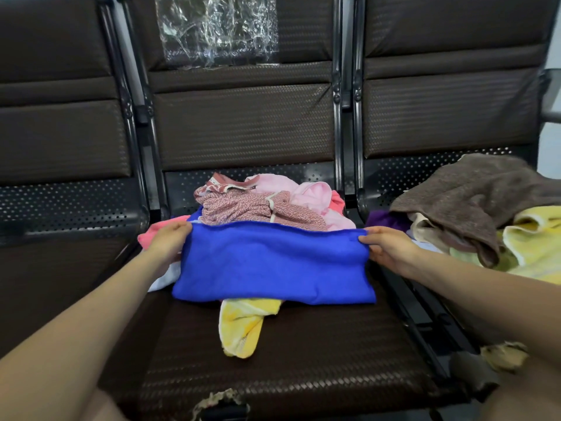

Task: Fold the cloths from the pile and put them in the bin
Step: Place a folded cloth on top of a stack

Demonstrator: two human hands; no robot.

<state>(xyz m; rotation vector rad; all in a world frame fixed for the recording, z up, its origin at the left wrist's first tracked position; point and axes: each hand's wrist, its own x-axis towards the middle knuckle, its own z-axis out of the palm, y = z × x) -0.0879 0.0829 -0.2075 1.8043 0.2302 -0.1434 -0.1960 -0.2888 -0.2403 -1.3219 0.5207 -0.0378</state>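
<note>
A bright blue cloth (273,265) is stretched across the middle seat, its lower edge lying on the cushion. My left hand (168,241) pinches its upper left corner and my right hand (385,246) pinches its upper right corner. Behind the blue cloth sits the pile (267,205) of pink, red-patterned and coral cloths. A yellow cloth (243,326) sticks out from under the blue one toward me. No bin shows in this view.
A second heap lies on the right seat: a brown towel (473,196), pale yellow towels (534,244) and a purple cloth (385,220). Dark bench backrests (243,123) rise behind, with clear plastic wrap (217,28) on top. The seat's front edge (218,402) is torn.
</note>
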